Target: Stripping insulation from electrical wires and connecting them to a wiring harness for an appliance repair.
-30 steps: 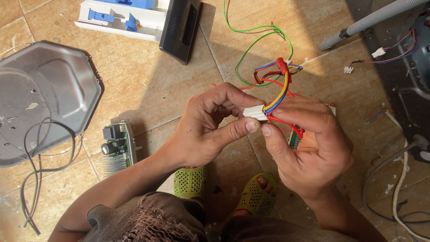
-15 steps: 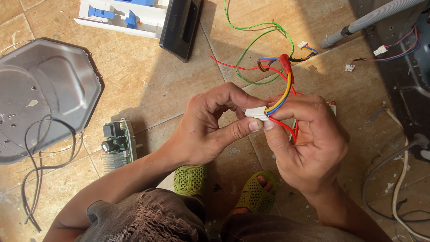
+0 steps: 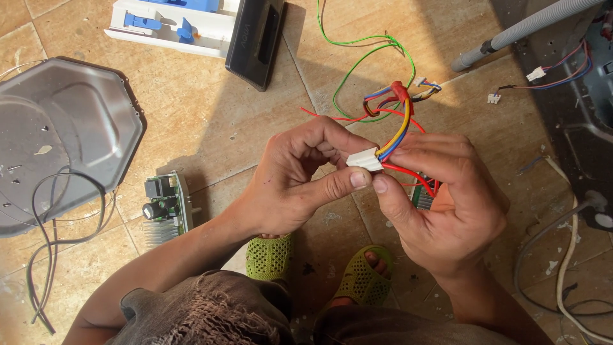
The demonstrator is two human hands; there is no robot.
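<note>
While we look down from the head view, we note both hands raised together above the tiled floor point(image 3: 211, 121), meeting at a small white plug connector point(image 3: 364, 159). Our left hand point(image 3: 295, 182) is closed on the connector, thumb tip pressed under its near face and the curled fingers over its top. Our right hand point(image 3: 447, 204) is likewise closed: its thumb tip bears on the connector's right end, where the wires enter, and its fingers wrap the wire bundle point(image 3: 397, 131) behind. The connector lies with its long axis roughly left to right, tilted slightly down to the right, its open end facing the left palm and its wire end facing the right hand. From that end the yellow, blue and red wires rise up and away to a band of red tape point(image 3: 402, 94), beyond which green wire point(image 3: 364, 61) loops across the floor. Both hands touch the connector; the left carries the body, the right the lead side. Part of a green circuit board point(image 3: 421, 195) shows behind the right fingers; whether that hand also holds it we cannot tell. On the floor to the left lie a second circuit board with heat sink point(image 3: 165, 207), a grey metal cover point(image 3: 64, 134) and dark cable point(image 3: 51, 236). A white drawer with blue parts point(image 3: 172, 25) and a black panel point(image 3: 255, 38) lie above, a grey hose point(image 3: 530, 29) at upper right.
</note>
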